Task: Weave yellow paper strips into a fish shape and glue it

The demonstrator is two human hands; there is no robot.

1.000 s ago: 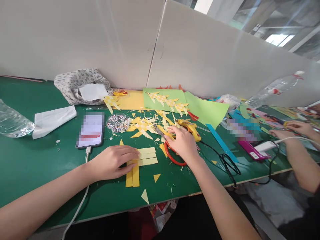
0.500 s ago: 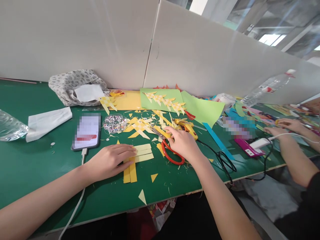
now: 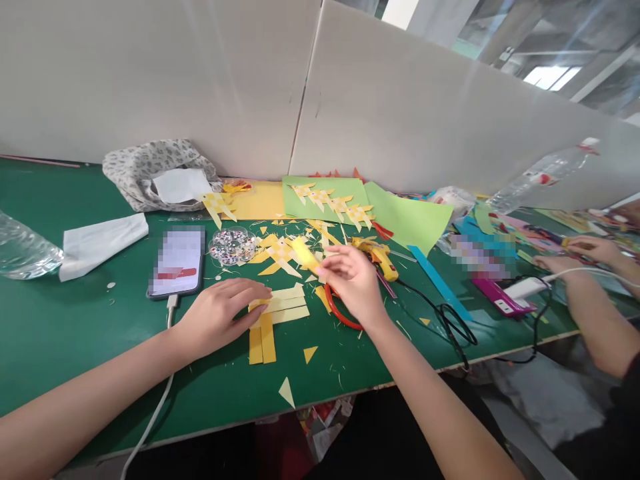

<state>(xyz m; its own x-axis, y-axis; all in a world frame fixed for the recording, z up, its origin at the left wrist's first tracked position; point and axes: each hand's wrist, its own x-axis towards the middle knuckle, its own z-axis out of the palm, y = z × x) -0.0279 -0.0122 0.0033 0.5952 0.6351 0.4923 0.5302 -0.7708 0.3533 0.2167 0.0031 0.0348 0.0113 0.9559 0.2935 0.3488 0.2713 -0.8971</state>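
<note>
My left hand (image 3: 225, 315) is closed at the near left edge of a small weave of pale and deep yellow paper strips (image 3: 285, 303), thumb and fingertips gripping it against the green table. My right hand (image 3: 353, 277) pinches a bright yellow paper strip (image 3: 304, 255), raised to the right of the weave. Red-handled scissors (image 3: 343, 317) lie under my right hand, their blades hidden. Just beyond the strip is a woven yellow paper fish (image 3: 280, 255). A yellow glue gun (image 3: 383, 259) lies to the right.
A phone (image 3: 176, 260) on a white cable and a round box of googly eyes (image 3: 233, 247) stand left. Green paper (image 3: 410, 217) with fish shapes lies behind, beside yellow scraps. Another person's hands (image 3: 585, 260) are at far right, near a magenta power bank (image 3: 503, 297).
My right hand has lifted the yellow strip off the scissors area and turned it, bringing it slightly left. My left hand stays on the weave.
</note>
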